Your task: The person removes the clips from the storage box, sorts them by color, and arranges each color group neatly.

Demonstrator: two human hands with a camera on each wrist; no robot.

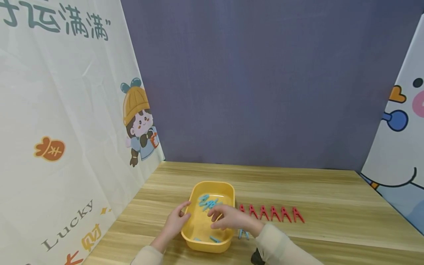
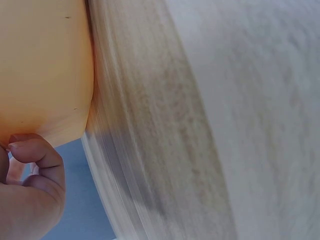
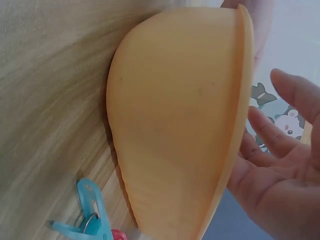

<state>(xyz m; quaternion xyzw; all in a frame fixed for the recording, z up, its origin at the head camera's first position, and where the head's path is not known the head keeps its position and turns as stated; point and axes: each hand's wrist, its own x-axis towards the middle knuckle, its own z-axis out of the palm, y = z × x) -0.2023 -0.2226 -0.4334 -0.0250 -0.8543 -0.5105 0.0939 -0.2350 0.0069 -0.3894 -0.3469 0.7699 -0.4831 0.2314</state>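
Note:
A yellow plastic tub (image 1: 198,222) stands on the table, with several blue clothespins (image 1: 204,200) heaped toward its far end and a blue clothespin (image 1: 215,239) near its front wall. My left hand (image 1: 176,220) grips the tub's left rim; in the left wrist view its fingers (image 2: 44,159) curl at the edge. Over the tub's right side hovers my right hand (image 1: 230,218), fingers loosely bent and apart. Nothing shows between the fingers and thumb of that hand (image 3: 285,165) in the right wrist view, where it is just beyond the rim.
Several red clothespins (image 1: 274,213) stand in a row right of the tub. Closer in, blue clothespins (image 1: 244,234) lie beside the tub, partly behind the right forearm. A dark object (image 1: 257,257) shows at the front edge. Printed curtains (image 1: 82,110) flank the table (image 1: 331,206).

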